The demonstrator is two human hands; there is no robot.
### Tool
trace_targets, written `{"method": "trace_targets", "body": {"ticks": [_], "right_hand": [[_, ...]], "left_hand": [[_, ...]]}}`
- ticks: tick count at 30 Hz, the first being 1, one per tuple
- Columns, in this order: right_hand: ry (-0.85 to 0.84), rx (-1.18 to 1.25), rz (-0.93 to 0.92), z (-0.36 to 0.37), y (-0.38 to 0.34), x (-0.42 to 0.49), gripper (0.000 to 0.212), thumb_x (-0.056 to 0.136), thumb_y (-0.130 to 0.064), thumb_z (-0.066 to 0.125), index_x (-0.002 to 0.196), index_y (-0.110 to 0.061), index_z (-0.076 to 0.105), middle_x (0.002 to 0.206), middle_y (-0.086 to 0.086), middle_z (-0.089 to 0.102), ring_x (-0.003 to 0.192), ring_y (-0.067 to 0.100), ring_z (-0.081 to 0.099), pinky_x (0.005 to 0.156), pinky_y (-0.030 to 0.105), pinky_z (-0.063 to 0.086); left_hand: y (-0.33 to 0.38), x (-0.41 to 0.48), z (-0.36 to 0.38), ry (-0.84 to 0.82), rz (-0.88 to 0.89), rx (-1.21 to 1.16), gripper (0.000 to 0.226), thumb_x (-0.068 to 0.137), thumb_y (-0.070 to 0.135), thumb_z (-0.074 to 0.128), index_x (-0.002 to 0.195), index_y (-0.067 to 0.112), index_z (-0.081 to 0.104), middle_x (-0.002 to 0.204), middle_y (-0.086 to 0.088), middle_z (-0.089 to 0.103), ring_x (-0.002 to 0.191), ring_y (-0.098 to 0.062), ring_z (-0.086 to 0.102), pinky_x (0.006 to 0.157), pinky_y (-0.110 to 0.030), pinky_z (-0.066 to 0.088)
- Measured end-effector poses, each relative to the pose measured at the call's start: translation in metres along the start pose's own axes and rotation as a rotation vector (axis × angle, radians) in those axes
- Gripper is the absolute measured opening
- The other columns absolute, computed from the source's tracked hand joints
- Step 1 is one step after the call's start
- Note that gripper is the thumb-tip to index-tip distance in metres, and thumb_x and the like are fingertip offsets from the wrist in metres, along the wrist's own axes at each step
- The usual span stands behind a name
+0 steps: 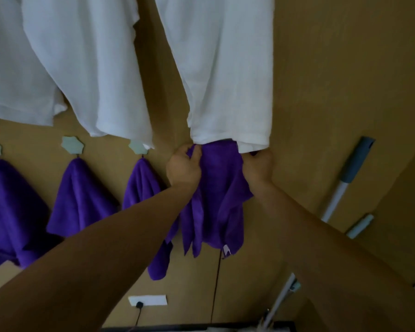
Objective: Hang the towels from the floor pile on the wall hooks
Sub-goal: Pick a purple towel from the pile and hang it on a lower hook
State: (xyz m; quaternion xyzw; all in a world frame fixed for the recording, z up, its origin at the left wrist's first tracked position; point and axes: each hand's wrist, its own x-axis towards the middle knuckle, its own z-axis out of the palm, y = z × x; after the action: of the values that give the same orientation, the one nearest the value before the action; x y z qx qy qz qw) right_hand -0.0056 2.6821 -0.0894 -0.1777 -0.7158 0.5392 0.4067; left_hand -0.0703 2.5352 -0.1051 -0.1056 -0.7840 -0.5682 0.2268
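Two grips closed on one purple towel [217, 188], left hand [183, 167] clutching its top edge, right hand [258, 167] its other corner.

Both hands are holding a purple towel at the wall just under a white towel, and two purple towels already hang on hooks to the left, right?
Not two: the head view shows three hung purple towels on hooks to the left. The rest stands: left hand and right hand hold a fourth towel under the white towel.

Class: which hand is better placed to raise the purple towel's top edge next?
Probably left: the left hand pinches the purple towel's top edge; the right hand grips its far corner, fingers hidden.
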Motion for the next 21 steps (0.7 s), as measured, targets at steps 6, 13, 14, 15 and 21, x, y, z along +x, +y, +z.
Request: {"method": "trace_targets", "body": {"ticks": [6, 13, 14, 15, 21], "right_hand": [[0.015, -0.12, -0.029, 0.005, 0.014, 0.004, 0.019, 0.087, -0.026, 0.067, 0.079, -0.01, 0.063, 0.076, 0.004, 0.066, 0.073, 0.019, 0.062, 0.067, 0.034, 0.052], [-0.154, -0.237, 0.077, 0.005, 0.025, -0.009, 0.021, 0.084, -0.031, 0.069, 0.068, -0.023, 0.058, 0.076, -0.002, 0.067, 0.061, 0.007, 0.058, 0.053, 0.02, 0.045], [-0.145, -0.268, 0.045, 0.005, 0.023, -0.01, 0.017, 0.084, -0.031, 0.069, 0.072, -0.021, 0.061, 0.078, -0.001, 0.068, 0.067, 0.013, 0.062, 0.057, 0.024, 0.047], [-0.127, -0.328, 0.005, 0.006, 0.022, -0.012, 0.016, 0.083, -0.034, 0.069, 0.08, -0.02, 0.062, 0.084, -0.001, 0.068, 0.077, 0.017, 0.064, 0.064, 0.028, 0.051], [-0.093, -0.576, -0.33, 0.005, 0.024, -0.019, 0.024, 0.088, -0.021, 0.062, 0.108, -0.01, 0.067, 0.107, 0.014, 0.059, 0.101, 0.029, 0.055, 0.089, 0.037, 0.044]], "left_hand": [[-0.01, -0.007, 0.013, 0.042, -0.04, 0.179, 0.041, 0.094, 0.049, 0.047, 0.109, 0.015, 0.064, 0.085, 0.0, 0.066, 0.077, -0.019, 0.058, 0.065, -0.025, 0.033], [-0.011, -0.014, 0.015, -0.371, -0.313, 0.12, 0.038, 0.085, 0.044, 0.061, 0.085, 0.008, 0.072, 0.077, -0.007, 0.069, 0.076, -0.024, 0.066, 0.057, -0.035, 0.05], [-0.007, -0.012, 0.014, -0.413, -0.354, 0.135, 0.041, 0.084, 0.046, 0.062, 0.088, 0.007, 0.073, 0.077, -0.006, 0.068, 0.072, -0.021, 0.064, 0.063, -0.038, 0.053], [-0.004, -0.011, 0.013, -0.438, -0.322, 0.245, 0.043, 0.082, 0.05, 0.06, 0.091, 0.01, 0.072, 0.077, -0.003, 0.066, 0.071, -0.018, 0.061, 0.069, -0.04, 0.053], [-0.004, -0.026, 0.013, -0.13, 0.334, 0.834, 0.039, 0.081, 0.042, 0.059, 0.107, 0.014, 0.056, 0.108, -0.009, 0.058, 0.104, -0.032, 0.05, 0.087, -0.045, 0.034]]}}
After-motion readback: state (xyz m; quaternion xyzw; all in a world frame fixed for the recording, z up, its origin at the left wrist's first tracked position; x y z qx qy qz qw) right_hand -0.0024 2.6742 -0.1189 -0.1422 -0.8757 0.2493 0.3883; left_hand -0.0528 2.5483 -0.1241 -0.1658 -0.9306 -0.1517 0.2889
